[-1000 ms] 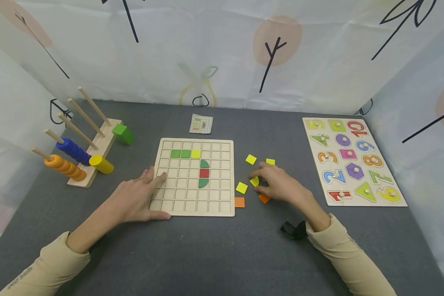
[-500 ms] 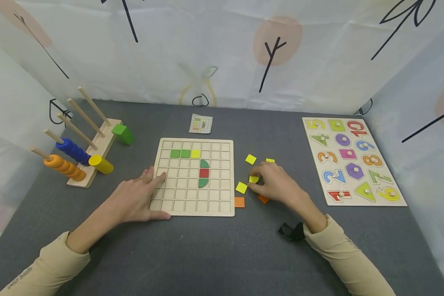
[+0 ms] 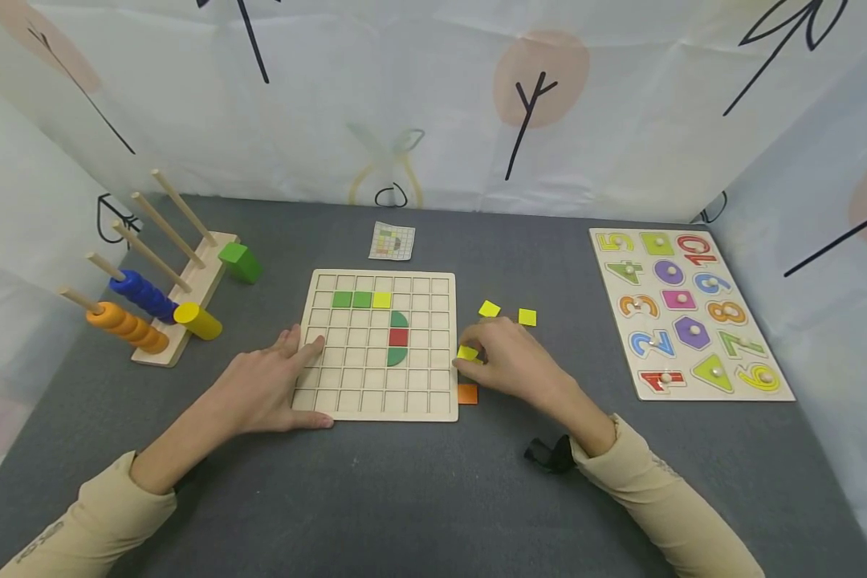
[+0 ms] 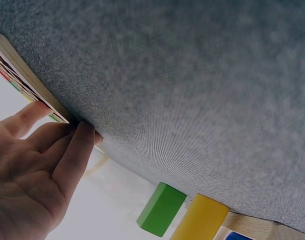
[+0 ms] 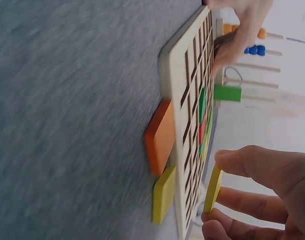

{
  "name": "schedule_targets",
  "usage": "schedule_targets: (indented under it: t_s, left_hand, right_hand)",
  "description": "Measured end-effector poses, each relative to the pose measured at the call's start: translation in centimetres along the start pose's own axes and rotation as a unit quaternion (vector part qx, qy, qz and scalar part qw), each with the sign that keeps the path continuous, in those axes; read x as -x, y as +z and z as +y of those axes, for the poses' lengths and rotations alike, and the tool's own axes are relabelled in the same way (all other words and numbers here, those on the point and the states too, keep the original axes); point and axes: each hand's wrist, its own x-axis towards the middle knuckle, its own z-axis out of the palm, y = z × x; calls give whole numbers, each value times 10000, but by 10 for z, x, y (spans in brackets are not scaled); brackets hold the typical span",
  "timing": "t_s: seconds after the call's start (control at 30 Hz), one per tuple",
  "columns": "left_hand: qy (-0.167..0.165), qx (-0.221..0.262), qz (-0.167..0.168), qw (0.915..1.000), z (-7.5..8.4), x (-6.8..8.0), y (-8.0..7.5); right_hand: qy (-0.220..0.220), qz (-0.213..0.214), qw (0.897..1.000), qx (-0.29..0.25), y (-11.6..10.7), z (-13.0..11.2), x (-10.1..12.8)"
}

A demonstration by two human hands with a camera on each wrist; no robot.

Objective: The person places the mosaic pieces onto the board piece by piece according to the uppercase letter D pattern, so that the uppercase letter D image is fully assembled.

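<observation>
My right hand [image 3: 509, 357] hovers at the right edge of a wooden grid board [image 3: 347, 377], pinching a thin yellow tile [image 5: 212, 189] between thumb and fingertips. On the board lie two green square tiles [image 3: 352, 299], a yellow square [image 3: 381, 300], a red square [image 3: 398, 337] and two green rounded tiles [image 3: 397, 357]. My left hand [image 3: 263, 389] rests along the board's left edge with extended fingers, its index finger on top. Beside the board's right edge, an orange tile [image 5: 160, 137] and another yellow tile [image 5: 164, 195] lie on the table.
Further right are loose yellow squares [image 3: 527, 317]. A small pattern card [image 3: 392, 242] lies behind the board. At left stands a peg stacker [image 3: 209, 265] with orange and blue beads, a green block [image 3: 241, 262] and a yellow cylinder [image 3: 198, 320] nearby. A number puzzle [image 3: 694, 317] lies at right.
My right hand has picked the yellow tile up from among the loose pieces and carried it left to the board's edge. My left hand has stayed where it was.
</observation>
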Motion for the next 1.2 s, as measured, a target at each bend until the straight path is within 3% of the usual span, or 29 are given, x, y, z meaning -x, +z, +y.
schedule_targets:
  t_s: [0.3,0.8,1.2]
  left_hand:
    - [-13,-8,-15,10000,-1,-1,1]
    - [35,-7,45,10000,-1,-1,-1]
    - [-18,52,2,10000,0,-1,0]
  right_hand:
    - [-123,-208,9996,130,12,-25,-14]
    - [-805,-335,9961,168,37,-59,-36]
    - [-875,-548,9935,471,56,-74,-47]
